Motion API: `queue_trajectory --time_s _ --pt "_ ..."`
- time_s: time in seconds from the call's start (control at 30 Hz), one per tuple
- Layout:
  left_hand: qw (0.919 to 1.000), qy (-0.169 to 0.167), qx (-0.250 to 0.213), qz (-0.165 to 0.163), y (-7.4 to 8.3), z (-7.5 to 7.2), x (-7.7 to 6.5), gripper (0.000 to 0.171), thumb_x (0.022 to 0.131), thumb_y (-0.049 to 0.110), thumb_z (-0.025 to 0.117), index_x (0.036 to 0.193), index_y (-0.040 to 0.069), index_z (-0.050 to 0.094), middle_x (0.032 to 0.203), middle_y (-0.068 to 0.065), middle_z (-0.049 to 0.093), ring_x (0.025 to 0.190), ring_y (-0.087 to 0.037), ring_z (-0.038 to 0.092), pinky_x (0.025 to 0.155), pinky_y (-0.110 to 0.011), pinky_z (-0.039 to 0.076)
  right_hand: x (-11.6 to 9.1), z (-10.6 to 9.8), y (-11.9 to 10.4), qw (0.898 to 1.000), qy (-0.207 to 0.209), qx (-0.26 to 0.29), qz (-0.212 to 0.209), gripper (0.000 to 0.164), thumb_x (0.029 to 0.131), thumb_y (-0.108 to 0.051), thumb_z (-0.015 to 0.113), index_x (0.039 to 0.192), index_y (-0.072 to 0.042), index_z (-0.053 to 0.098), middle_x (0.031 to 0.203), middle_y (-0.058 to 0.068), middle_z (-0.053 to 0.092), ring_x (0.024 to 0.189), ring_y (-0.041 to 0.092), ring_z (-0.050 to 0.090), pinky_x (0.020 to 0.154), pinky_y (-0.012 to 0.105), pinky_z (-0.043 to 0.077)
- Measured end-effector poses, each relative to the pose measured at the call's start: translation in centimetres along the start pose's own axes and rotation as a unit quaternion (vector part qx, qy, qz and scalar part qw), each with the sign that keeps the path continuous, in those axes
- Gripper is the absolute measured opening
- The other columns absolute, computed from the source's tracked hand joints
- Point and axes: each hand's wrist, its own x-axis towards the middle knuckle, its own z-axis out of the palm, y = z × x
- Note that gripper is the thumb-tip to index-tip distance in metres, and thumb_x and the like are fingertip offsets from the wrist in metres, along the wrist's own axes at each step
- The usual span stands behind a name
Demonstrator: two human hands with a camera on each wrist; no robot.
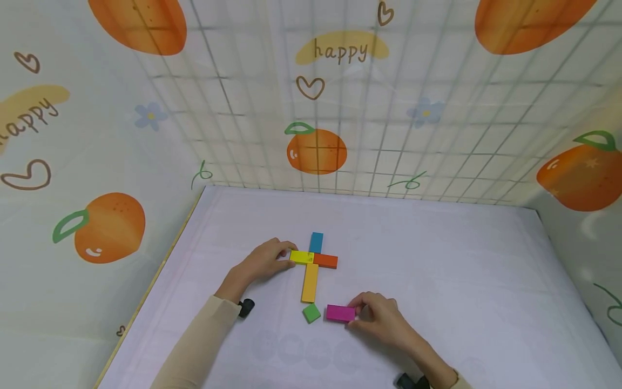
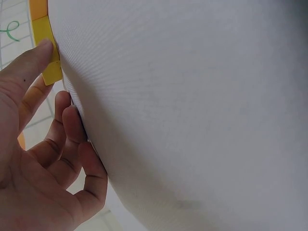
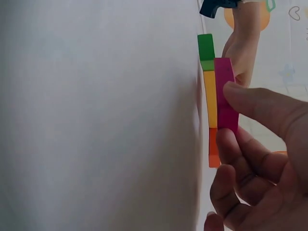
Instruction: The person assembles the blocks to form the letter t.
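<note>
My left hand point(image 1: 266, 259) pinches the outer end of a yellow block point(image 1: 302, 257) between thumb and fingers. That block lies end to end with a red-orange block point(image 1: 326, 261). A blue block point(image 1: 316, 242) extends away from where they meet, and a longer orange-yellow block point(image 1: 309, 283) extends toward me. Just below its near end sits a small green block point(image 1: 311, 313), turned cornerwise. My right hand point(image 1: 381, 319) grips a magenta block point(image 1: 340, 313) by its right end, a short gap to the right of the green one. In the right wrist view the thumb presses the magenta block's point(image 3: 225, 96) side.
A white cloth covers the table point(image 1: 437, 270). Behind it hangs a curtain point(image 1: 243, 108) printed with oranges, hearts and words, with a wire grid showing through. A black band point(image 1: 247, 308) is on the left wrist.
</note>
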Motion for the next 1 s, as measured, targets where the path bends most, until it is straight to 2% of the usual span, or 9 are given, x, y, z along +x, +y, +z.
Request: queue_trajectory --time_s 0.6,1.0 --pt "1.0 0.0 0.004 -0.005 -0.1 0.2 0.1 0.04 0.092 0.035 0.075 0.13 0.028 0.065 0.092 0.003 0.052 0.084 -0.017 0.05 0.071 -0.032 0.045 -0.3 0.6 -0.9 0.999 -0.048 0.02 0.015 0.03 0.08 -0.032 0.086 0.104 -0.026 0.069 0.084 -0.013 0.058 0.071 0.009 0.049 0.071 0.04 0.027" --pt "1.0 -0.001 -0.001 -0.007 0.1 -0.1 -0.1 0.04 0.091 0.035 0.076 0.128 0.027 0.065 0.092 0.003 0.052 0.084 -0.018 0.05 0.071 -0.032 0.045 -0.5 1.3 -1.0 0.999 -0.048 -0.001 0.011 0.029 0.079 -0.03 0.086 0.103 -0.025 0.069 0.085 -0.016 0.057 0.075 0.008 0.048 0.072 0.04 0.027"
